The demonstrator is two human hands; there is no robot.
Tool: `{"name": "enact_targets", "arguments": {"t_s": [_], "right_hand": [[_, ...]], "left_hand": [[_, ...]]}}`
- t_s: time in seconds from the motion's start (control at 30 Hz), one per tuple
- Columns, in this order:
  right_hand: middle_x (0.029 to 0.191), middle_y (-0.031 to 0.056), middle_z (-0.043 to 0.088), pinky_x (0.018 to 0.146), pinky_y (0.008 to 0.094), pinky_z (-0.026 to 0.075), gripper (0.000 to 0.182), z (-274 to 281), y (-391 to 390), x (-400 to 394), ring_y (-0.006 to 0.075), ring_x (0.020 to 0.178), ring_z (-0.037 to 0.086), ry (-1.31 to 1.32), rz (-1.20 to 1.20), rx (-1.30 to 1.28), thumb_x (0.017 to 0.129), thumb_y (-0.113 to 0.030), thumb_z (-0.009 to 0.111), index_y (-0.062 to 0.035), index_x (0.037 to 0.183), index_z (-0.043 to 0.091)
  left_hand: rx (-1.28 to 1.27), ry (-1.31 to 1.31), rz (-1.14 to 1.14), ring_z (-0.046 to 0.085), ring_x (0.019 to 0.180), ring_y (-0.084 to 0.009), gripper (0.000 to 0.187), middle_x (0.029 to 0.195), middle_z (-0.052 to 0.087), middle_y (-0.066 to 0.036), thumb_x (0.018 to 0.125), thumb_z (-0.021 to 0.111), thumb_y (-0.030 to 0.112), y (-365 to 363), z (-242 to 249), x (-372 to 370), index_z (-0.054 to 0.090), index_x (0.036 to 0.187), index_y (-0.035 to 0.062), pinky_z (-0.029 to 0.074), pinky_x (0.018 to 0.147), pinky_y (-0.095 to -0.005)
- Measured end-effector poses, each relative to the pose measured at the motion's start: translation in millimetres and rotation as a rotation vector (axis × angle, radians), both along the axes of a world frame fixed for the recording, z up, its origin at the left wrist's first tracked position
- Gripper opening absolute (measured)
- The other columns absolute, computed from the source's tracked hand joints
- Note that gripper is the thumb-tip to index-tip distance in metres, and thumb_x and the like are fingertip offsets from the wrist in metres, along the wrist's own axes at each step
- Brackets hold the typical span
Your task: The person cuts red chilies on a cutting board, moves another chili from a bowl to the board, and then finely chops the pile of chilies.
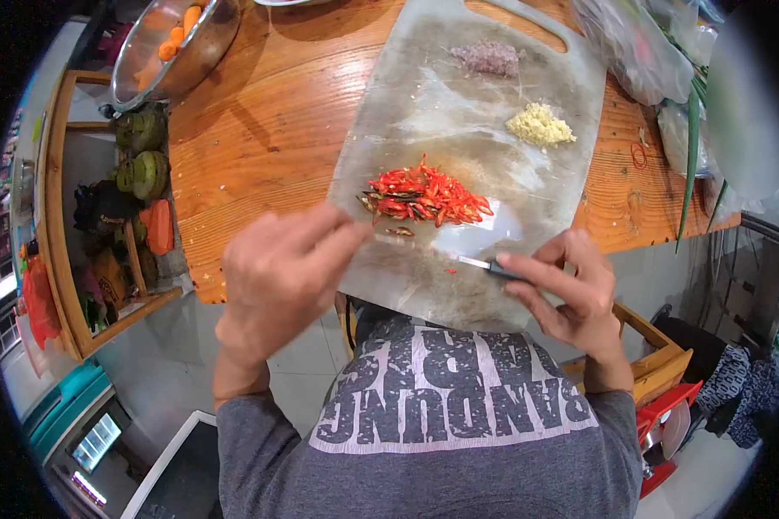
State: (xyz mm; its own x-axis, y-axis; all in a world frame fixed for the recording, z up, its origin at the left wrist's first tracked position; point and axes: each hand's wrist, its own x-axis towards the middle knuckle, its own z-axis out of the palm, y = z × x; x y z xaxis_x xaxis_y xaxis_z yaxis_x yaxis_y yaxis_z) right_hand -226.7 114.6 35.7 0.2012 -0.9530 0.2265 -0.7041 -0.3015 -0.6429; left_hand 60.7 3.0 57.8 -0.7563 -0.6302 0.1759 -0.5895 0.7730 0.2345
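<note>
A knife (472, 259) is held by its dark handle in the right hand (571, 290), the blade lying flat on the cutting board (407, 112). The left hand (277, 277) is loosely closed, fingertips on the blade tip. Sliced chilies (424, 197), judged light, soft and slippery, lie just beyond both hands.

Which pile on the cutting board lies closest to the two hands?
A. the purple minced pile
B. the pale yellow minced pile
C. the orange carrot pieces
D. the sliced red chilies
D: the sliced red chilies lie just beyond the left hand and the knife held by the right hand, while the yellow pile and purple pile sit farther up the cutting board.
</note>
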Motion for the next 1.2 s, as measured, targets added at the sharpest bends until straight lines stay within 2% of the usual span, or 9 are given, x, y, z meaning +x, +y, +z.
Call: {"name": "enact_targets", "arguments": {"t_s": [0.1, 0.33, 0.6, 0.8, 0.83, 0.93, 1.07, 1.2], "right_hand": [[0.077, 0.0038, 0.053, 0.056, 0.0324, 0.042, 0.039, -13.3, 16.1, -1.5, 0.0194, 0.067, 0.051, -0.048, 0.079, 0.124, 0.074, -0.009, 0.083, -0.0122, 0.112, 0.079], [0.078, 0.0028, 0.054, 0.056, 0.0335, 0.042, 0.036, -23.0, 10.1, 4.6, 0.0201, 0.068, 0.052, 0.017, 0.023, 0.085, 0.074, -0.009, 0.083, -0.0136, 0.110, 0.079], [0.078, 0.0021, 0.056, 0.058, 0.0325, 0.042, 0.034, -17.9, -8.9, 0.5, 0.0195, 0.070, 0.052, 0.119, -0.121, -0.047, 0.074, -0.008, 0.083, -0.0136, 0.107, 0.080], [0.079, 0.0028, 0.057, 0.058, 0.0324, 0.044, 0.035, -15.1, -7.2, 15.6, 0.0197, 0.071, 0.054, 0.039, -0.028, -0.048, 0.073, -0.007, 0.082, -0.0127, 0.107, 0.079], [0.076, 0.0039, 0.055, 0.058, 0.0322, 0.040, 0.036, -17.8, -7.5, 22.4, 0.0186, 0.066, 0.051, 0.009, -0.023, -0.047, 0.074, -0.008, 0.085, -0.0103, 0.109, 0.078], [0.075, 0.0044, 0.054, 0.057, 0.0325, 0.042, 0.035, -20.6, -8.9, 40.4, 0.0188, 0.066, 0.052, -0.050, -0.014, -0.041, 0.074, -0.007, 0.085, -0.0085, 0.108, 0.078], [0.076, 0.0057, 0.055, 0.057, 0.0329, 0.043, 0.035, -26.9, -5.9, 41.5, 0.0197, 0.067, 0.053, -0.062, -0.054, -0.020, 0.075, -0.004, 0.084, -0.0050, 0.109, 0.077], [0.079, 0.0064, 0.055, 0.058, 0.0353, 0.047, 0.032, -21.7, 1.7, 33.1, 0.0222, 0.070, 0.058, -0.032, -0.107, 0.030, 0.078, -0.008, 0.082, -0.0063, 0.109, 0.075]], "left_hand": [[0.133, -0.013, 0.016, 0.065, 0.069, -0.0204, 0.011, 0.083, 0.068, 0.001, 0.078, 0.078, 0.013, 19.7, -9.7, 6.6, 0.075, 0.089, 0.0145, 0.047, 0.058, -0.0347], [0.200, -0.016, 0.023, 0.064, 0.070, -0.0227, 0.012, 0.084, 0.067, -0.001, 0.080, 0.077, 0.014, 14.3, -30.6, 7.8, 0.074, 0.092, 0.0134, 0.049, 0.061, -0.0354], [0.048, 0.096, 0.058, 0.064, 0.070, -0.0244, 0.013, 0.087, 0.067, -0.002, 0.080, 0.077, 0.012, -7.2, -39.7, -11.3, 0.073, 0.092, 0.0121, 0.050, 0.063, -0.0370], [0.072, 0.079, 0.134, 0.067, 0.074, -0.0240, 0.013, 0.089, 0.070, -0.002, 0.079, 0.077, 0.009, -4.1, -26.6, 7.9, 0.074, 0.092, 0.0119, 0.051, 0.065, -0.0358], [0.074, 0.063, 0.157, 0.068, 0.074, -0.0240, 0.014, 0.089, 0.070, -0.002, 0.079, 0.077, 0.009, -4.4, -26.7, 11.8, 0.074, 0.092, 0.0118, 0.052, 0.065, -0.0356], [0.064, 0.101, 0.182, 0.069, 0.075, -0.0239, 0.013, 0.089, 0.071, -0.002, 0.078, 0.077, 0.009, -12.0, -35.3, 15.5, 0.074, 0.090, 0.0117, 0.052, 0.065, -0.0357], [0.017, 0.084, 0.095, 0.067, 0.073, -0.0239, 0.013, 0.090, 0.070, -0.001, 0.079, 0.076, 0.010, -23.8, -46.5, 12.0, 0.074, 0.092, 0.0131, 0.051, 0.064, -0.0352], [-0.007, 0.115, 0.009, 0.064, 0.067, -0.0237, 0.012, 0.085, 0.067, 0.001, 0.080, 0.074, 0.012, -31.0, -50.0, -2.6, 0.071, 0.091, 0.0145, 0.050, 0.060, -0.0351]]}}
